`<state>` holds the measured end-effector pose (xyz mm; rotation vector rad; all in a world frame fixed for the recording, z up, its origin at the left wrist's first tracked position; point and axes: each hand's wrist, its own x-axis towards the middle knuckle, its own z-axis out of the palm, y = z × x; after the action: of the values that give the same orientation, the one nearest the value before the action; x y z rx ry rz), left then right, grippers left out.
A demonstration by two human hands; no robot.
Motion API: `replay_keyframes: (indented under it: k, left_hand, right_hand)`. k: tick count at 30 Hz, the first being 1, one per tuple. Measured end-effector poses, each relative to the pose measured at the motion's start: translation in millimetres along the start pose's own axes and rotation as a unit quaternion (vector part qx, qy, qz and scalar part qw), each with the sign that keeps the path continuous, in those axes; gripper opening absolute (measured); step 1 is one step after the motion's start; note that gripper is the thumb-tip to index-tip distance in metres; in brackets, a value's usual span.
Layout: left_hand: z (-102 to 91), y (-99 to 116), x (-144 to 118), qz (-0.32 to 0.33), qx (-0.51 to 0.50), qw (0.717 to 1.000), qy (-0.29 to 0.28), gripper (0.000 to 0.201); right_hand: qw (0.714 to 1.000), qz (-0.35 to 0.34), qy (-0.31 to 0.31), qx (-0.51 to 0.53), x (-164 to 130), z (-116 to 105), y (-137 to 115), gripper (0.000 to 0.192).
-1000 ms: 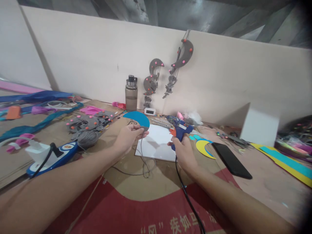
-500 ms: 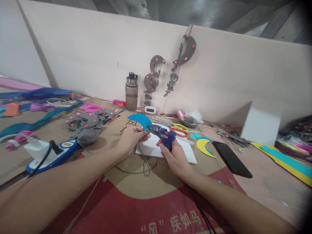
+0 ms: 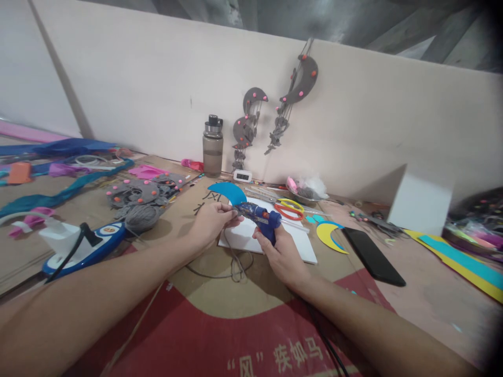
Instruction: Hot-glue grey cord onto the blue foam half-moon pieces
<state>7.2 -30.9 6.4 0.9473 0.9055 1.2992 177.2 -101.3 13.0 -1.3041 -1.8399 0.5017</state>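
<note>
My left hand (image 3: 215, 220) is closed in a pinch near the lower end of a blue crescent cutout (image 3: 227, 190), whose curved upper part shows above the fingers. Grey yarn (image 3: 234, 259) hangs down from these fingers and loops on the cardboard. In my right hand (image 3: 282, 251) is a blue glue gun (image 3: 267, 222), fingers wrapped round its handle. Its nozzle points left and meets the crescent right beside my left fingertips. Exactly where the glue lands is hidden. Under both hands lies a white board (image 3: 243, 238).
Behind the board lie scissors (image 3: 291, 208). To the right are a yellow crescent (image 3: 329, 238) and a black phone (image 3: 373, 256). Left are a power strip (image 3: 106, 243), a grey yarn ball (image 3: 141, 217) and wrapped grey crescents (image 3: 135, 193). A water bottle (image 3: 212, 152) stands at the wall.
The glue gun's nozzle has shifted slightly left and down, closer to my left fingertips. My left hand keeps its pinch almost unmoved.
</note>
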Motion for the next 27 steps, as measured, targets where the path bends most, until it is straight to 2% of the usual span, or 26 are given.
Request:
replay_keyframes:
  k: [11,27]
  left_hand:
    - [-0.3,1,0,0.006,0.017,1.0,0.004,0.012]
    - [4.2,9,-6,0.017,0.021,0.999,0.023,0.013]
  right_hand:
    - [1.0,-0.019,0.01,-0.013,0,1,0,0.031]
    - [1.0,0.006,0.018,-0.007,0,1,3,0.029]
